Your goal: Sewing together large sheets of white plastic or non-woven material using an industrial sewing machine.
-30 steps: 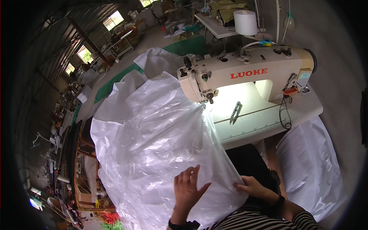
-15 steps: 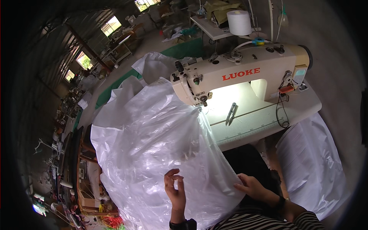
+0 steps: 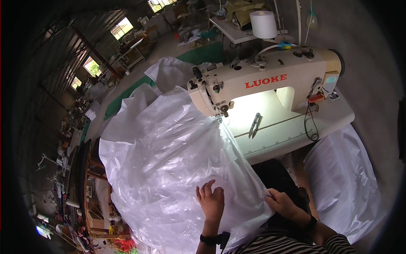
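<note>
A large, shiny white plastic sheet [image 3: 160, 169] spreads in loose folds across my lap and up to the sewing machine [image 3: 270, 80]. Its right edge runs under the needle area, where the machine's lamp shines. My right hand [image 3: 285, 205] pinches that edge near my lap, thumb on top. Over the middle of the sheet my left hand [image 3: 211, 201] is raised with its fingers apart and slightly bent, holding nothing; whether it touches the plastic I cannot tell. Small thread snips [image 3: 254, 125] lie on the machine bed, right of the needle.
A white thread cone [image 3: 263, 25] stands behind the machine. More white sheeting [image 3: 344, 182] hangs at the right, below the machine table. A black cord [image 3: 311, 125] dangles from the machine's right side. Green cloth [image 3: 203, 53] lies beyond the sheet, and cluttered shelving [image 3: 91, 186] stands at left.
My left hand has moved right, toward my right hand, and its fingers have turned upward. My right hand has shifted slightly right and up with the sheet's edge.
</note>
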### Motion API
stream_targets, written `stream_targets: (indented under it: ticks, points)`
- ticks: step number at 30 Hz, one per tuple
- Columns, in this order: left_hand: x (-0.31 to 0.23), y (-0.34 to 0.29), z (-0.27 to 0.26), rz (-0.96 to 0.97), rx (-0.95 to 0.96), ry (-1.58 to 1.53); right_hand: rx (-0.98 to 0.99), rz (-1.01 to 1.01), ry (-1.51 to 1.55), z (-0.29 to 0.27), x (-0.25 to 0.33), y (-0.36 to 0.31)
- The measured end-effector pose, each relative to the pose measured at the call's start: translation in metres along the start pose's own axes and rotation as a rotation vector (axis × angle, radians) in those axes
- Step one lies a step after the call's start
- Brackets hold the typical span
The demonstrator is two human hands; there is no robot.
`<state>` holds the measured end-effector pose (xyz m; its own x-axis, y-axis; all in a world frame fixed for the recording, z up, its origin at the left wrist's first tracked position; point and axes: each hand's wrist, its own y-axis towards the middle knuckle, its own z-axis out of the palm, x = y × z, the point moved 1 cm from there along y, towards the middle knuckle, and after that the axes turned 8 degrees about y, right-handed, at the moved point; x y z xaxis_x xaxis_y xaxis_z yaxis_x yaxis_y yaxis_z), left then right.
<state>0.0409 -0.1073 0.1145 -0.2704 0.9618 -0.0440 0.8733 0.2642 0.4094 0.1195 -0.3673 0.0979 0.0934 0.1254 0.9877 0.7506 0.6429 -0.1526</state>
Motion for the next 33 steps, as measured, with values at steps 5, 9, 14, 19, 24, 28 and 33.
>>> stream_targets:
  ticks: [5,9,14,19,24,28,33]
  points:
    - [0.003,-0.002,-0.018,-0.233,-0.051,-0.814,0.021,0.013,-0.146,-0.008,0.011,0.001]
    - [-0.008,-0.002,0.002,-0.080,0.057,-0.169,0.037,0.007,-0.183,-0.011,0.015,0.006]
    - [-0.007,-0.004,0.026,-0.087,0.098,-0.120,0.033,0.001,-0.246,-0.010,0.011,0.009]
    - [-0.006,-0.012,-0.011,-0.330,-0.076,-0.826,0.014,0.013,-0.209,-0.008,0.009,0.008]
    - [-0.053,-0.012,-0.026,-0.028,0.249,-0.754,-0.052,-0.079,-0.149,-0.002,0.023,0.030]
    - [-0.092,-0.013,-0.007,0.176,0.309,-0.646,-0.117,-0.100,-0.359,0.008,0.037,0.050]
    - [-0.076,-0.027,-0.019,0.192,0.579,-0.708,-0.138,-0.176,-0.407,0.017,0.044,0.054]
